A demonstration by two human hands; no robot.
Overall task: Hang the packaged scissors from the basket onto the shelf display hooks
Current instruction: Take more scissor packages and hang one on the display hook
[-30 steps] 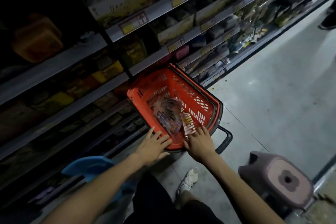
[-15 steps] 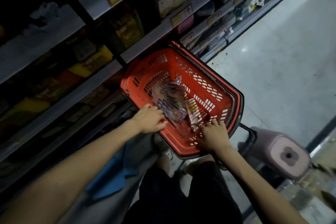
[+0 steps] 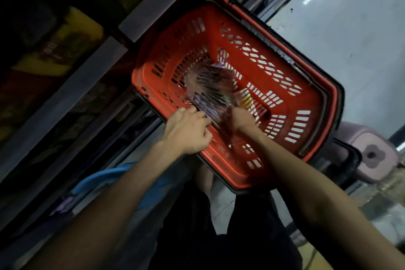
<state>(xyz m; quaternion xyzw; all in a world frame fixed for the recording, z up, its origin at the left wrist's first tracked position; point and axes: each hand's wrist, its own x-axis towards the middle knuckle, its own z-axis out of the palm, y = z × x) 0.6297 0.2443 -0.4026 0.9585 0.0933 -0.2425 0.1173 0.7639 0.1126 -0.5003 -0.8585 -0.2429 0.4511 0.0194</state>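
Note:
A red plastic basket (image 3: 282, 106) stands on the floor against the bottom shelves. A bundle of shiny packaged scissors (image 3: 211, 87) lies on its bottom, with one more striped pack (image 3: 247, 99) beside it. My left hand (image 3: 188, 131) reaches over the near rim, and its curled fingers pinch the near edge of the bundle. My right hand (image 3: 240, 119) is inside the basket at the bundle's right corner; it is blurred and its fingers are hard to make out. No display hooks are in view.
Dark shelves (image 3: 65, 96) with boxed goods run along the left, close to the basket. A pink plastic stool (image 3: 370, 153) stands right of the basket beside its black handle (image 3: 348, 155). Something blue (image 3: 103, 180) lies under my left arm. Grey floor (image 3: 341, 35) stretches beyond.
The view has dropped closer to the basket. My right hand went from the near rim into the basket to the bundle. My left hand stays at the bundle's near edge.

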